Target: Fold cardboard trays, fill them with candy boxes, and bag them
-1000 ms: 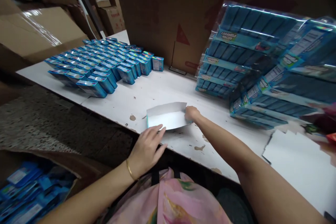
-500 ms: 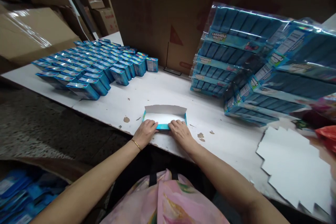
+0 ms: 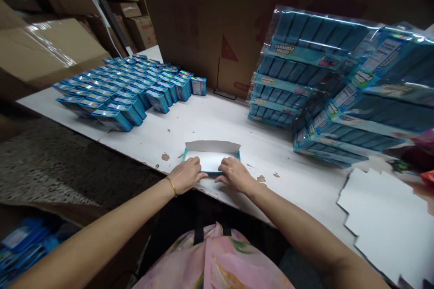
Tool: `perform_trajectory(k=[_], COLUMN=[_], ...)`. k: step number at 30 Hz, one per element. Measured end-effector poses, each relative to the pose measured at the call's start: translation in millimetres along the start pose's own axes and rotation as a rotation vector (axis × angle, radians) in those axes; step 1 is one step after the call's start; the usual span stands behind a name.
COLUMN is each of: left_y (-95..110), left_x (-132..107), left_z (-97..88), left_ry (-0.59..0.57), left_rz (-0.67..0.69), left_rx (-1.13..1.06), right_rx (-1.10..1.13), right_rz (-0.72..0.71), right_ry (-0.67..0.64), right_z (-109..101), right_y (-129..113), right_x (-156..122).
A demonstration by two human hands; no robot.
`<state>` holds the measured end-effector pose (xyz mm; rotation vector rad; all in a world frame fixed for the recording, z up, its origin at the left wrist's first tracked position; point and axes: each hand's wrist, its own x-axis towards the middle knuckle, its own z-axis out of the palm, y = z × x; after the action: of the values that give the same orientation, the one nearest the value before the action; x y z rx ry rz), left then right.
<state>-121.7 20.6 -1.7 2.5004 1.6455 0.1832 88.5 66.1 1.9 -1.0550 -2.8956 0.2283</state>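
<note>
A small open cardboard tray (image 3: 210, 154), white inside and blue outside, sits near the front edge of the white table (image 3: 217, 122). Its rear wall stands up. My left hand (image 3: 185, 175) presses the tray's near wall at the left, fingers curled over it. On the right part of that same wall lies my right hand (image 3: 235, 173), fingers bent onto the edge. Both hands grip the tray's front wall.
Rows of small blue boxes (image 3: 125, 92) fill the table's far left. Shrink-wrapped stacks of blue packs (image 3: 325, 86) stand at the right. Flat white die-cut blanks (image 3: 389, 221) lie at the front right. Brown cartons (image 3: 50, 49) stand behind. A carton with blue boxes (image 3: 20, 244) is at the lower left.
A second ago my right hand held the tray's right end and my left hand was short of it. Both hands have since come onto the near wall and folded it up.
</note>
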Motion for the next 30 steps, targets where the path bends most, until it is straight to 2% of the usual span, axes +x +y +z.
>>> perform_trajectory(k=[3, 5, 7, 9, 12, 14, 16, 19, 21, 23, 25, 28, 30], left_y=[-11.6, -22.1, -31.3, -36.8, -39.4, -40.5, -42.5, -46.7, -49.4, -51.8, -53.3, -51.0, -45.6], left_x=[12.5, 31.4, 50.5, 61.1, 56.0, 45.6, 38.1, 40.3, 49.6, 61.7, 73.3, 83.7, 83.6], left_z=[-26.9, -38.5, -40.7, -34.4, -18.1, -9.4, -4.9, -3.7, -5.0, -7.1, -8.9, -8.5, -4.9], left_ry=[0.233, 0.279, 0.197, 0.118, 0.102, 0.089, 0.061, 0.043, 0.065, 0.047, -0.077, -0.292, -0.311], left_rz=[-0.109, -0.179, -0.158, -0.066, 0.098, 0.168, 0.173, 0.056, -0.046, -0.068, -0.019, 0.037, 0.039], left_rx=[0.048, 0.127, 0.183, 0.223, 0.241, 0.183, 0.084, -0.015, -0.009, 0.008, 0.0, 0.049, 0.132], right_rx=[-0.045, -0.125, -0.17, -0.192, -0.215, -0.176, -0.065, 0.157, 0.243, 0.235, 0.174, 0.038, -0.037], right_rz=[0.065, 0.14, 0.15, 0.06, -0.153, -0.217, -0.182, -0.027, 0.087, 0.138, 0.101, 0.012, -0.013], right_ry=[0.226, 0.188, 0.041, -0.053, -0.037, 0.009, 0.064, 0.081, 0.017, -0.086, -0.168, -0.194, -0.188], right_z=[-25.3, -34.0, -32.0, -22.2, -5.6, 1.0, 4.4, 7.5, 9.0, 9.1, 7.7, 5.7, 6.9], right_y=[20.1, 33.6, 41.4, 42.4, 37.9, 36.8, 39.7, 50.0, 57.5, 63.4, 66.8, 66.7, 63.2], right_x=[19.4, 36.7, 48.2, 48.9, 34.1, 23.4, 18.9, 25.4, 33.9, 41.4, 45.6, 45.6, 43.2])
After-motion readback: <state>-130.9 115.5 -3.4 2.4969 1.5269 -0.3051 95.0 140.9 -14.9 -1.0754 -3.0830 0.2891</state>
